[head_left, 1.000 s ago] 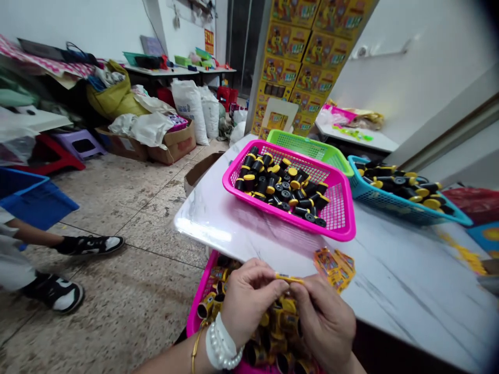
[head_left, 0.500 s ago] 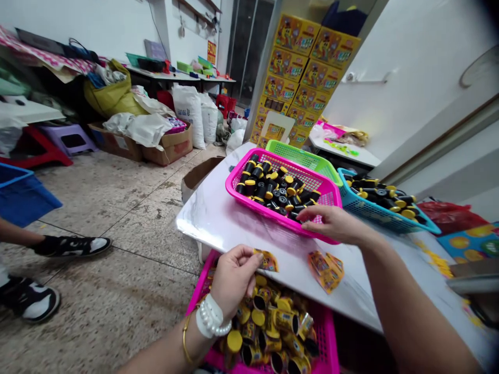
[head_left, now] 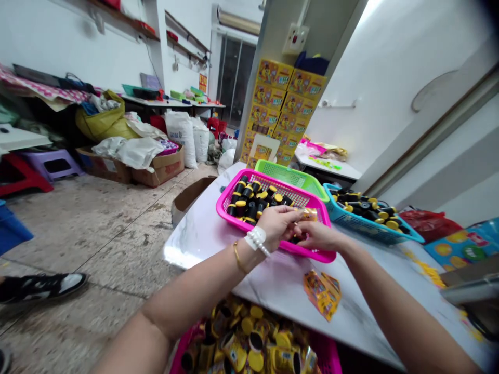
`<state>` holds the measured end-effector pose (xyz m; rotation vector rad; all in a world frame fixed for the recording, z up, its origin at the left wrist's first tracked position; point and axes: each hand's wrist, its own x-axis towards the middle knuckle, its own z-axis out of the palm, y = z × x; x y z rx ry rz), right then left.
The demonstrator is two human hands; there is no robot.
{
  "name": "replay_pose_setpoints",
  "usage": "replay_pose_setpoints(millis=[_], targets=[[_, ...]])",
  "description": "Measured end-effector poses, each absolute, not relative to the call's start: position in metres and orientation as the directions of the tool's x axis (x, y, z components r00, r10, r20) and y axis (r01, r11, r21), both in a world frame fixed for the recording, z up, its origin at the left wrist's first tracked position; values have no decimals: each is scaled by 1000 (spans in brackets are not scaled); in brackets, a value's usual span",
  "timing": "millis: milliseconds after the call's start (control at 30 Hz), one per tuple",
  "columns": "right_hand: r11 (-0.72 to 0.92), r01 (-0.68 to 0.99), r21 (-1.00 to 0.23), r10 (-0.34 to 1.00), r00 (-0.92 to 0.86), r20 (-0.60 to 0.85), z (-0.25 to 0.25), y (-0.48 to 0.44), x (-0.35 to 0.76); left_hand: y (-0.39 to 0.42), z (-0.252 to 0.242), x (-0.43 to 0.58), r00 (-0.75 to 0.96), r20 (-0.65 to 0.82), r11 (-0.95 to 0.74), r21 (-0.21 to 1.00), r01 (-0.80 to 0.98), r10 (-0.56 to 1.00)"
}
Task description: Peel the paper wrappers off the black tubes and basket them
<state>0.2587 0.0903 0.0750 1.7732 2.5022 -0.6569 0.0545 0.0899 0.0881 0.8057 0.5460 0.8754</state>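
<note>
I see my left hand (head_left: 275, 226) pinching a yellow label (head_left: 311, 213) over the upper basket (head_left: 219, 205); the right hand (head_left: 320, 235) curls beside it, its hold I cannot tell. I judge the work as partly done: many wrapped cylinders (head_left: 236, 352) fill the lower basket (head_left: 332, 357), but plain black cylinders (head_left: 240, 209) and loose labels (head_left: 323, 293) on the desk (head_left: 206, 236) are left.

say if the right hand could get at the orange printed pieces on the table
Probably yes: the orange printed pieces lie uncovered on the near side of the upper pink basket, so the right hand likely need only clear its rim.
</note>
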Motion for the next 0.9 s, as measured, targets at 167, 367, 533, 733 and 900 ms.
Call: replay_pose_setpoints(millis=[167, 367, 533, 733, 900], targets=[[283, 916, -285, 904, -354, -240, 79, 87, 248, 134, 109, 86, 464, 0, 244, 850, -466, 886], [222, 910, -351, 933, -302, -194, 77, 86, 258, 139, 84, 78, 444, -37, 210, 914, -347, 895], [148, 851, -503, 975, -211, -70, 80, 88, 282, 136, 84, 76, 432, -88, 229, 930, -287, 898], [78, 914, -399, 993, -35, 113, 72, 100, 288, 135, 88, 77, 424, -111, 239, 935, -263, 899], [137, 956, -260, 990, -123, 70, 62, 100, 270, 134, 89, 75, 431, -98, 226, 940, -257, 897]])
